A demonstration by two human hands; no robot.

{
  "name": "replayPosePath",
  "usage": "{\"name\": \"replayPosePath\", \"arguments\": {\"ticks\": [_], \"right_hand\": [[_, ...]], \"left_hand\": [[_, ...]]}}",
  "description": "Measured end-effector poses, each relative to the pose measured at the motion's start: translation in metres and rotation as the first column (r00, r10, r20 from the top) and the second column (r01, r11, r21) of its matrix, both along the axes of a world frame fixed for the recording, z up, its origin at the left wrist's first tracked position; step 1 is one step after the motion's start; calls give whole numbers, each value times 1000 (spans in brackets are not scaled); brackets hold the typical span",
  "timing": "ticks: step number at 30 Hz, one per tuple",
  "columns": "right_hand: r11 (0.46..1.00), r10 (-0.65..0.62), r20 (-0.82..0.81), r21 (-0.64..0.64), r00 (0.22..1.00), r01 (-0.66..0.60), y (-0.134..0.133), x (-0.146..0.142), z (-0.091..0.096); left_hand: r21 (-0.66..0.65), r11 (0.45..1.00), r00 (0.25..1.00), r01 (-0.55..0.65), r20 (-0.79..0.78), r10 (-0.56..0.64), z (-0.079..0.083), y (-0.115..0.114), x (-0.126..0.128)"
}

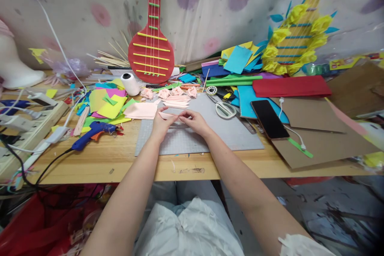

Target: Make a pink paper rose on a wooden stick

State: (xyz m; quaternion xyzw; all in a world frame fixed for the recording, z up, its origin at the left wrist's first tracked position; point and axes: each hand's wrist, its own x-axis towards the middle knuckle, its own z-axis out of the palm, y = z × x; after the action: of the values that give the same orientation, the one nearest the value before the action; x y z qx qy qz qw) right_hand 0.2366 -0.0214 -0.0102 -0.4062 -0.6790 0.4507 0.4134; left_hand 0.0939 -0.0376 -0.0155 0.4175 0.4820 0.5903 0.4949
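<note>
My left hand [161,125] and my right hand [195,122] meet over a grey cutting mat [207,136] on the wooden table. Both pinch a small pale pink strip [168,115] held between their fingertips, just above the mat. Beyond the hands lie a stack of pale pink sheets [141,110] and several small pink rolled flowers [169,93]. White-handled scissors [222,107] lie on the mat to the right of my right hand.
A blue glue gun [93,132] lies left of the mat, with a power strip [27,124] further left. A black phone [269,119] rests on brown cardboard [324,140] at right. Coloured foam sheets [109,102], a white thread spool [130,84] and a red foam guitar [152,48] stand behind.
</note>
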Motion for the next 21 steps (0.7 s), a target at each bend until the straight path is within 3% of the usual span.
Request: {"name": "replayPosePath", "arguments": {"ticks": [15,21], "right_hand": [[1000,4,89,-12,996,-3,5,11,-7],[998,2,110,-55,994,4,7,22,-4]], "left_hand": [[-40,989,990,-141,25,142,-1,1,-2],[-43,985,976,-168,135,172,-9,7,-6]]}}
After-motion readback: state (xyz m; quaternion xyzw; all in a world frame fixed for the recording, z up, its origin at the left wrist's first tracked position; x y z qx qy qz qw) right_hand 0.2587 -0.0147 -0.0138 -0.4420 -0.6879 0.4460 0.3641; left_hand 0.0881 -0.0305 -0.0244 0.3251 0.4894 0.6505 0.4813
